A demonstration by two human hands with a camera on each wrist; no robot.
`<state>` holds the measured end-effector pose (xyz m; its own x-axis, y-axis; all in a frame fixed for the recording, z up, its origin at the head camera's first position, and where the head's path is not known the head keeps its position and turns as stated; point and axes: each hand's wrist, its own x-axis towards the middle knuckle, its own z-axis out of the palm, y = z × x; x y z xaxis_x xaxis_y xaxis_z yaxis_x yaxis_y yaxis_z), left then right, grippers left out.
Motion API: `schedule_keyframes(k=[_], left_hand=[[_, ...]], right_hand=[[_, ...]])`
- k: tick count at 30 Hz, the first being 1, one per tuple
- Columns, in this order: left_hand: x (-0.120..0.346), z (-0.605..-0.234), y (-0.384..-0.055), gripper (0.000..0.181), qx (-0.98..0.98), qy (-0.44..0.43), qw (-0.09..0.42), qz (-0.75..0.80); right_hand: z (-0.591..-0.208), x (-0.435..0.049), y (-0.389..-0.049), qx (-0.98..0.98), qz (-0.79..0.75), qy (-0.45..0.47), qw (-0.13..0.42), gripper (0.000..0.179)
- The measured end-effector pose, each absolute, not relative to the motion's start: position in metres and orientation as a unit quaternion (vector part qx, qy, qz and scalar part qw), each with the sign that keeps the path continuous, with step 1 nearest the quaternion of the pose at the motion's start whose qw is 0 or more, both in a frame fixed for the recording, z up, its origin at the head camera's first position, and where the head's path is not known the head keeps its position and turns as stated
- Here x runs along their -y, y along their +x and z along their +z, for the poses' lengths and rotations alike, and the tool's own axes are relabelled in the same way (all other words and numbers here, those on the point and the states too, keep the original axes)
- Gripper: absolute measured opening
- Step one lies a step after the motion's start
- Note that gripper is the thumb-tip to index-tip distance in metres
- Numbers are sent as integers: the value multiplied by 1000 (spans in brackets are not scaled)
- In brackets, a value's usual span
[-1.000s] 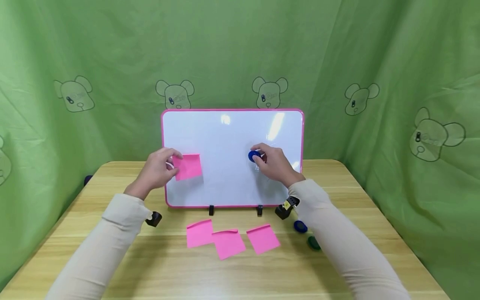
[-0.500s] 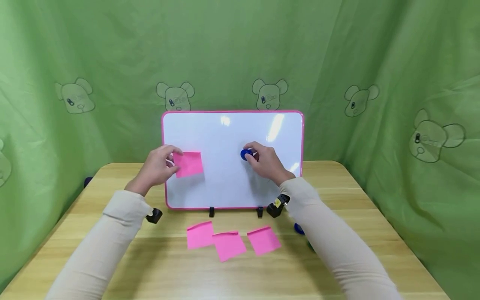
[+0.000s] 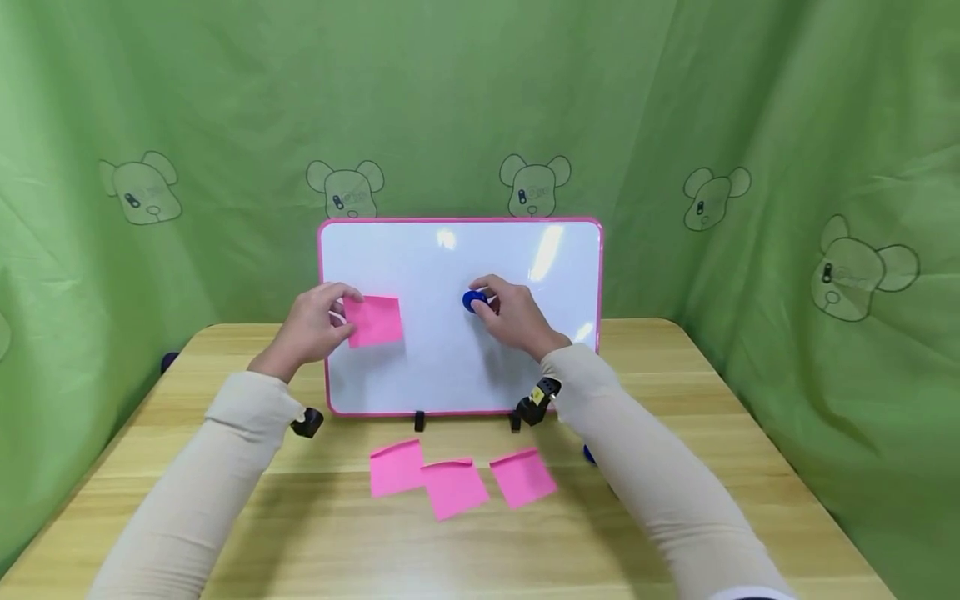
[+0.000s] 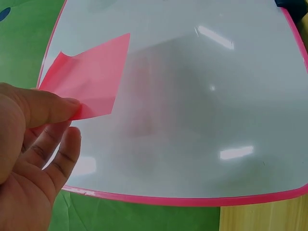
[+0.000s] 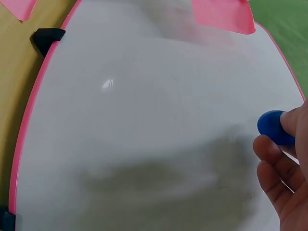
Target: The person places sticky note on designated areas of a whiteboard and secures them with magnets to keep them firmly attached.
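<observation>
My left hand (image 3: 313, 325) pinches a pink sticky note (image 3: 375, 321) by its left side, in front of the left part of a pink-rimmed whiteboard (image 3: 435, 367). In the left wrist view the note (image 4: 94, 77) stands off the board, its shadow falling on the white surface. A round blue magnet (image 3: 472, 301) is pinched between the thumb and fingers of my right hand (image 3: 513, 317), before the board right of its middle. The right wrist view shows the blue magnet (image 5: 273, 127) by the fingertips; whether it touches the board I cannot tell.
Three pink notes (image 3: 397, 468) lie on the wooden table (image 3: 450, 558) before the board. Black feet (image 3: 419, 421) hold up the board. Another blue magnet (image 3: 588, 454) is partly hidden by my right sleeve (image 3: 637, 467). Green curtains (image 3: 435, 100) hang behind and at the sides.
My right hand has moved left across the board with the blue magnet, toward the note. The left hand and its note have risen slightly. My right sleeve now covers the green magnet on the table.
</observation>
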<state>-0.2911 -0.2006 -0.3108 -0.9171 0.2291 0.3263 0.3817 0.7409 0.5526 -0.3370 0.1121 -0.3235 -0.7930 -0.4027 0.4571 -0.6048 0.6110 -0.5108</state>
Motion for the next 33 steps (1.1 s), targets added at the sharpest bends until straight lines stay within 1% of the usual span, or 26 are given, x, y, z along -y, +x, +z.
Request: schedule_keyframes(k=[8, 23, 33], left_hand=[[202, -309, -296, 34, 924, -165, 121, -323], [208, -308, -299, 38, 922, -158, 126, -330], [206, -308, -303, 40, 923, -151, 119, -333]], right_hand=[[-320, -104, -339, 886, 346, 273, 142, 27], [-321, -89, -350, 879, 360, 279, 138, 23], [-323, -79, -352, 882, 371, 260, 129, 22]])
